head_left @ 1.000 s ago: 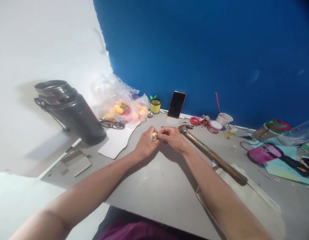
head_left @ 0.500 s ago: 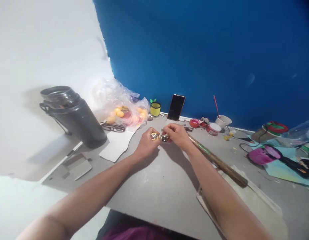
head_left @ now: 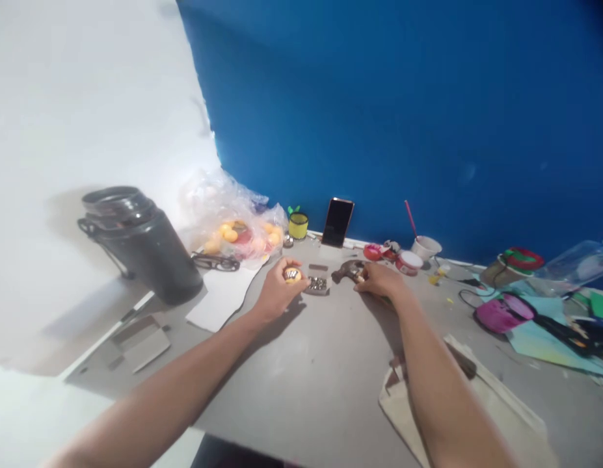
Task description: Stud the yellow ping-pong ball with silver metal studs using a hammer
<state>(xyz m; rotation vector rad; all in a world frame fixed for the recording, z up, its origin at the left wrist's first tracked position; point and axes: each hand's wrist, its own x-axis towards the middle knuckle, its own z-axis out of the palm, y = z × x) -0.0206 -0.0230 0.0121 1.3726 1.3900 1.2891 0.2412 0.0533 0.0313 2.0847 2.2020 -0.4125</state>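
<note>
A small yellow ball (head_left: 292, 275) dotted with shiny metal pieces is held in the closed fingers of my left hand (head_left: 274, 296). The tip of that thumb reaches the edge of a small open box (head_left: 319, 292) full of small shiny metal pieces (head_left: 317, 283). My right hand (head_left: 382, 281) closes around a claw hammer (head_left: 348, 270) just below its head. Most of the hammer's wooden handle lies hidden beneath my right hand and forearm; its end shows past the arm.
A large dark flask (head_left: 149, 250) stands left of a white paper (head_left: 223, 292). Behind are a plastic bag (head_left: 252, 227) with yellow balls, a yellow cup (head_left: 298, 225) and a propped phone (head_left: 337, 222). Rightward are a white cup (head_left: 425, 248), a magenta holder (head_left: 503, 313) and a cloth (head_left: 506, 409).
My right hand has left the shiny pieces beside the ball and moved right onto the hammer. The small box now shows between my hands. My left hand keeps the ball.
</note>
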